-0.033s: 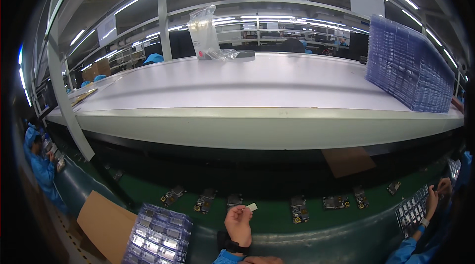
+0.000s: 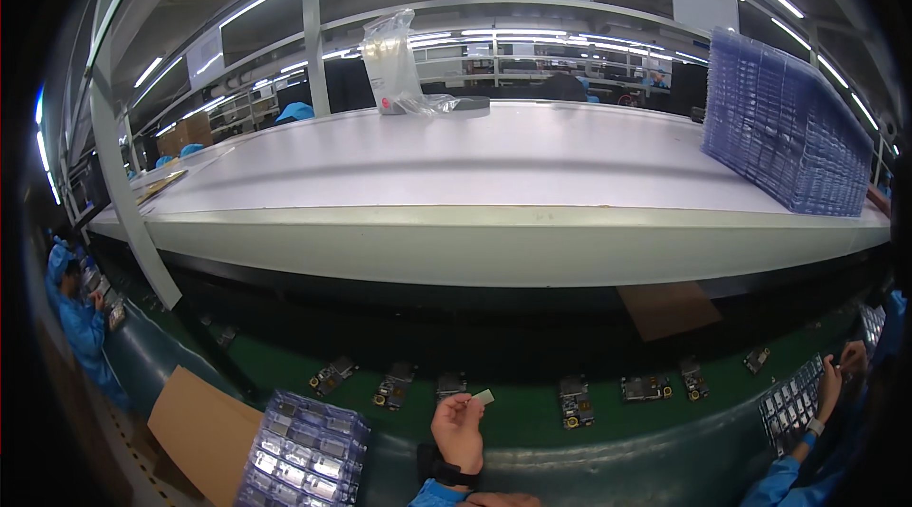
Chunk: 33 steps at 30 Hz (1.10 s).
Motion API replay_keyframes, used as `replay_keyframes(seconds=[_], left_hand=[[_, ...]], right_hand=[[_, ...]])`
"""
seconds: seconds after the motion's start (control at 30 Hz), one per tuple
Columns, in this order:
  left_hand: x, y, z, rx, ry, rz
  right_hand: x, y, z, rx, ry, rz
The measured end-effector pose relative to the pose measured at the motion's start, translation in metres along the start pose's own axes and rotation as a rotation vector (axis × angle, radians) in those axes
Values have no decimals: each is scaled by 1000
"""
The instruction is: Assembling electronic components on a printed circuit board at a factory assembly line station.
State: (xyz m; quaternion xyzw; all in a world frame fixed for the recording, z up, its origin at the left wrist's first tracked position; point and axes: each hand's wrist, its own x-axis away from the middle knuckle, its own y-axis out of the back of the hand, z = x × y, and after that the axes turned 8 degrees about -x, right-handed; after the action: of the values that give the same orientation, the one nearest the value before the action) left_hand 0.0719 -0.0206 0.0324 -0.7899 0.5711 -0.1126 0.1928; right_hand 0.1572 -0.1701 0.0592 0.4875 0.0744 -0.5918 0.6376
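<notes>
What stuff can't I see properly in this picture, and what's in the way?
All in the head view:
Right hand: cut off by the lower edge, so I can't tell whether it holds anything.
Small pale piece: one end is hidden by the left hand.
Circuit board behind that hand: its lower part is covered.
Plastic tray stack: cut off by the lower edge.
Far room: small and blurry.
</notes>
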Motion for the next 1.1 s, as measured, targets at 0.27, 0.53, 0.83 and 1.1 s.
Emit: replay_keyframes(seconds=[0.27, 0.53, 0.83, 1.1], left_hand=[[2, 1, 2, -445, -370, -34], [16, -10, -13, -718, -616, 22], [12, -5, -3, -327, -155, 197], [4, 14, 3, -670, 71, 612]], right_hand=[[1, 0, 6, -98, -271, 135], [-23, 24, 7, -235, -277, 48], [-24, 28, -21, -252, -235, -131], [-13, 27, -110, -131, -338, -155]])
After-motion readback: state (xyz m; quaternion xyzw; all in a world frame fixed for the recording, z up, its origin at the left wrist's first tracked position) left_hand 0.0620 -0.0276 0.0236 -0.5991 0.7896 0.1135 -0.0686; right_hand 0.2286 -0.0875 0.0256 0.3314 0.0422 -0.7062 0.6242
